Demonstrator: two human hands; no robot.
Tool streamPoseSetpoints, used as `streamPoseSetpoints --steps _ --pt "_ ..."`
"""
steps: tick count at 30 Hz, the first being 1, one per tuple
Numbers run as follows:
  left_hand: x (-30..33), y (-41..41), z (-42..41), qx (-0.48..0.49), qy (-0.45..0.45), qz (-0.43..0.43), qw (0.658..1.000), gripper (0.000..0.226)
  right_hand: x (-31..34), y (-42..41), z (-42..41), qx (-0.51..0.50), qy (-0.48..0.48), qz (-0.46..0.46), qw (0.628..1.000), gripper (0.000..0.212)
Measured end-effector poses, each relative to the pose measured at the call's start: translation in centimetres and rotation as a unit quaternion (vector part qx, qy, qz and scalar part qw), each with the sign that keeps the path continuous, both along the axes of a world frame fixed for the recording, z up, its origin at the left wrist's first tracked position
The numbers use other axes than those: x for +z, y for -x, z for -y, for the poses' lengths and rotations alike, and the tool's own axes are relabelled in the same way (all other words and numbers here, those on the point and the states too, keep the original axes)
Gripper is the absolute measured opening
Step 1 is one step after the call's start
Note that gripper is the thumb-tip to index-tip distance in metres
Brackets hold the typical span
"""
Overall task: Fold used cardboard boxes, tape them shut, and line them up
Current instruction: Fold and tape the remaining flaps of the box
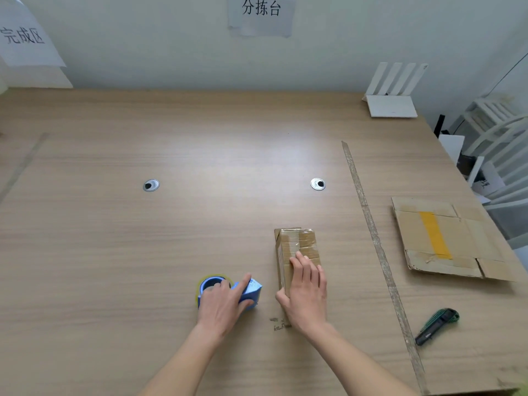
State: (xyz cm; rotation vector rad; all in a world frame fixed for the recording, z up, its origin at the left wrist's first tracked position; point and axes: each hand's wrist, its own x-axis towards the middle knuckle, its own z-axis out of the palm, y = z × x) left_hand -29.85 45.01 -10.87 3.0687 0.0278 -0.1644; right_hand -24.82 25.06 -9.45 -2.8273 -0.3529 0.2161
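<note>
Head view, looking down on a wide wooden worktop [171, 238] that runs back to a pale wall. Most of the surface to the left and behind the hands lies bare, broken only by two round cable grommets [151, 185]. A long strip of worn tape [374, 241] runs from the back toward the near edge on the right side, marking off a narrower zone. Beyond that strip, near the right edge, a flattened cardboard sheet [445, 241] with a yellow tape stripe lies flat, and nearer the front a green utility knife [437, 325] rests well apart from it. A white router [391, 94] stands at the back right corner.

The small cardboard box [297, 247] sits front and centre-right, just left of the tape strip. It is brown, creased and visibly used, with clear tape along its top seam and one flap corner lifting at the far end.

The right hand [305, 290] lies over the near half of the box, fingers fairly straight on the top and thumb against the left side. The left hand [223, 304] curls round a blue tape dispenser [251, 292] resting on the worktop just beside the box, its index finger stretched along the top
</note>
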Motion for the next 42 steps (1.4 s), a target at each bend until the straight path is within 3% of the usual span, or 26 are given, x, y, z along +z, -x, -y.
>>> streamPoseSetpoints --steps 6,11,15,17,20,24,28,34,42 --pt "-1.6 1.6 -0.5 0.015 0.023 0.0 1.0 0.081 -0.7 0.2 0.1 0.007 0.002 0.039 0.999 0.082" --pt "-1.9 2.7 -0.6 0.027 0.007 0.046 0.999 0.081 0.8 -1.2 2.9 0.103 -0.053 -0.101 0.988 0.11" --pt "0.2 2.3 1.1 0.071 0.044 0.142 0.986 0.07 1.9 -2.0 5.8 0.195 -0.097 -0.147 0.965 0.104" --pt "1.0 1.6 2.8 0.022 0.082 0.187 0.979 0.064 1.9 -2.2 6.4 0.205 -0.158 -0.146 0.955 0.096" --pt "1.0 0.1 5.6 -0.078 0.135 0.16 0.975 0.063 2.0 -2.6 7.7 0.203 -0.218 -0.132 0.945 0.083" --pt "-0.2 -1.1 7.6 -0.125 0.147 0.132 0.972 0.062 1.4 -3.9 10.1 0.231 -0.163 -0.099 0.954 0.07" --pt "-1.4 -1.2 8.0 -0.109 0.162 0.164 0.967 0.051 -0.3 -4.5 11.3 0.279 -0.102 -0.049 0.954 0.066" --pt "-2.7 -1.6 7.9 -0.137 0.13 0.2 0.961 0.046 -2.2 -4.0 11.7 0.291 -0.089 0.064 0.95 0.062" --pt "-1.6 -2.0 5.9 -0.19 0.162 0.138 0.958 0.062 -0.8 -7.2 13.1 0.383 -0.076 -0.01 0.921 0.075"
